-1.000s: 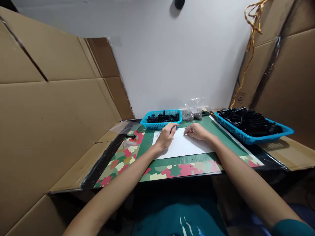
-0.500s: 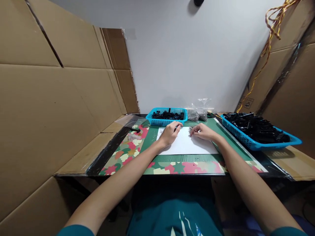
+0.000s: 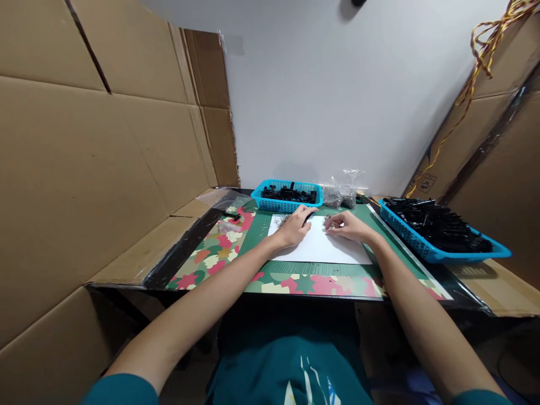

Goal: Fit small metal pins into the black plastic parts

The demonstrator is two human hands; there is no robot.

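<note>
My left hand (image 3: 294,229) is closed around a small black plastic part (image 3: 309,217), which sticks out between thumb and fingers. It is over a white sheet of paper (image 3: 320,251). Beside it, partly hidden, lies a pile of tiny metal pieces (image 3: 280,221) at the sheet's left corner. My right hand (image 3: 349,226) has its fingertips pinched together at the edge of a second pile of small metal pieces (image 3: 327,221). Whatever is between those fingertips is too small to make out.
A blue basket (image 3: 287,206) of black parts stands behind the sheet; a fuller blue basket (image 3: 430,253) is at the right. Clear bags (image 3: 343,199) of metal pieces lie against the wall. Left are a loose black part (image 3: 232,215) and crumpled plastic (image 3: 228,227). Cardboard walls (image 3: 126,152) enclose both sides.
The camera view has shifted slightly. My left hand has turned a little, so more of the black part and the left pile show. My right hand stays at its pile.
</note>
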